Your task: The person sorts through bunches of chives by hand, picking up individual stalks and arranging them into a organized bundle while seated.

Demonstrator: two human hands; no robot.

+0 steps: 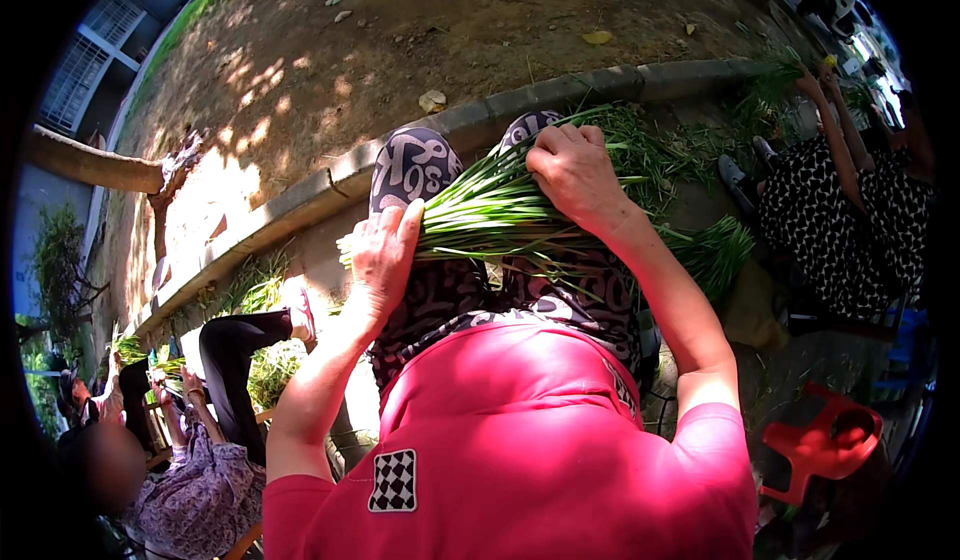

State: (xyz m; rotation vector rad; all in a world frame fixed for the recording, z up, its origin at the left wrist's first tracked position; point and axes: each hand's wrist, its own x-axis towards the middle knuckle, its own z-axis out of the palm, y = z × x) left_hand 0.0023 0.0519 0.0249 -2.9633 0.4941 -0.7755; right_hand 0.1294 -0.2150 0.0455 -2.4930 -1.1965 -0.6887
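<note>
Pink shirt [520, 440] foremost, bent arms [690, 305] spread, left hand [382, 260] and right hand [578, 178] curl tightly on green stalks [485, 215].

From afar I see the left hand [382, 252] grasping green stalks [487, 210] (sunlit, over patterned trousers [412, 167]), the right hand [577, 172] curled farther along.

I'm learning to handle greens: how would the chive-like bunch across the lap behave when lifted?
Long, thin and leafy, the chive-like bunch would probably droop if lifted by one end. It may also come apart, since it splays and no tie shows.
</note>
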